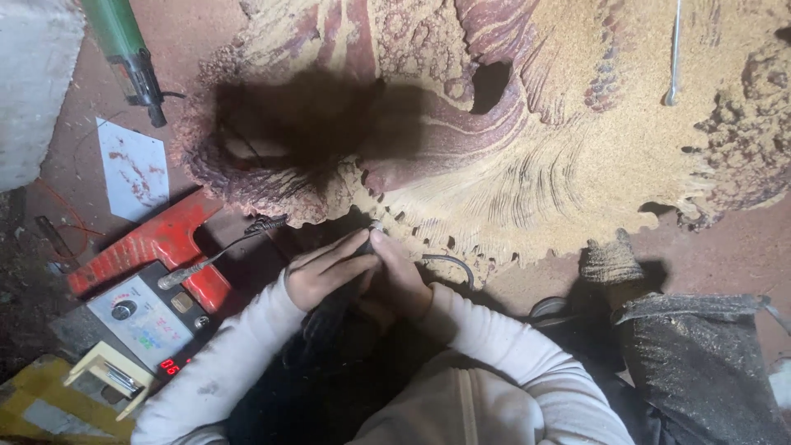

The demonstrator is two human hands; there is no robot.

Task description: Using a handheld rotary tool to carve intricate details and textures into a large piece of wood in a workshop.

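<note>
A large carved wood slab, pale and reddish with ridged relief, lies across the top of the view, coated in sawdust. Both hands meet at its near edge. My left hand and my right hand together grip a dark pen-like rotary carving handpiece, whose tip touches the slab's scalloped edge. A dark cable curls away from the hands. White sleeves cover both arms.
A control box with a red digit display and a red tool sit at the left, with a second handpiece lying across them. A green power tool lies top left. A metal tool rests on the slab. My knee is at the right.
</note>
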